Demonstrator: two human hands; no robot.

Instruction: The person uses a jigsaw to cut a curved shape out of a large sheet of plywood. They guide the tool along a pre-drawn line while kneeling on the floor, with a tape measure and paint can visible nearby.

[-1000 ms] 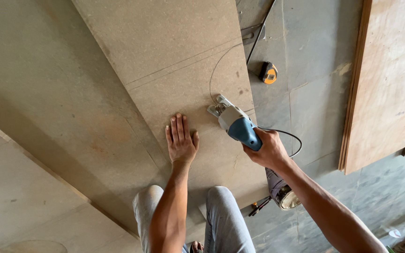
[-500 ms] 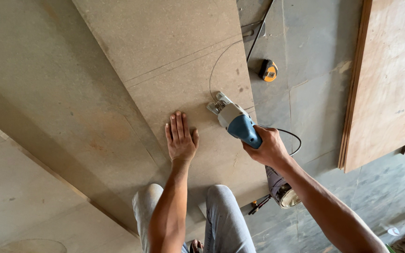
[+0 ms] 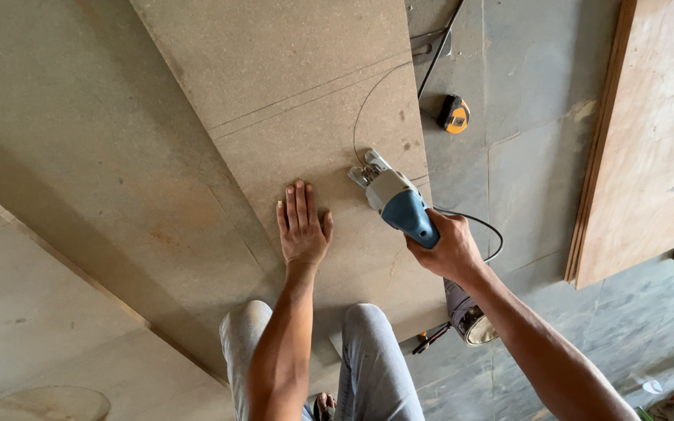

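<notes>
Head view: right hand (image 3: 448,251) clamped on blue jigsaw (image 3: 395,201) near board's (image 3: 290,93) right edge; left hand (image 3: 303,228) flat, fingers together, pressing board beside it.

Carpentry workshop: fibreboard sheets (image 3: 290,70), plywood (image 3: 657,140), jigsaw (image 3: 399,204), tape measure (image 3: 454,114)

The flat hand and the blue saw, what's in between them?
Only bare brown board shows between the left hand and the jigsaw in the head view.
</notes>
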